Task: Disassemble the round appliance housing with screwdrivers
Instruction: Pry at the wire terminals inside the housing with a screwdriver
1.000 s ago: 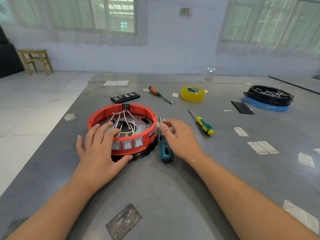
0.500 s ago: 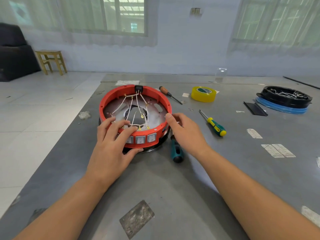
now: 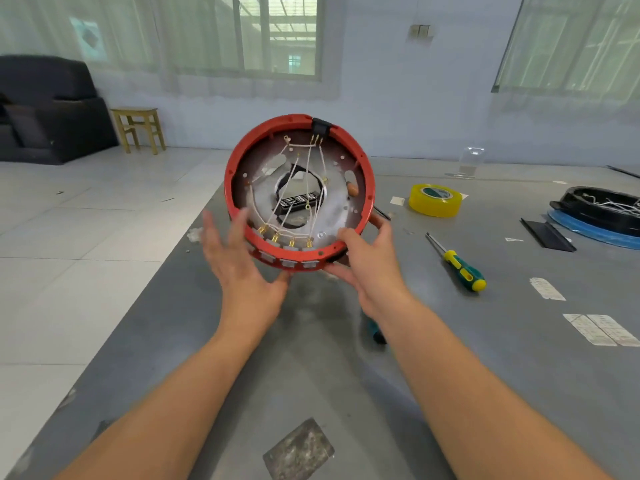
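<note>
The red round housing (image 3: 300, 192) is up off the grey table (image 3: 502, 358), tilted so its open inside faces the camera, likely to show the white wires (image 3: 304, 188) and brass terminals along the lower rim. The right hand (image 3: 367, 261) grasps that lower rim, thumb inside, fingers behind. The left hand (image 3: 242, 258) is spread and relaxed, fingers straight against the housing's left edge, steadying rather than clamping. Right of the housing lie a green-and-yellow screwdriver (image 3: 457, 263) and yellow tape roll (image 3: 435, 199); below it, a teal screwdriver handle (image 3: 375, 332) peeks beside the right wrist.
</note>
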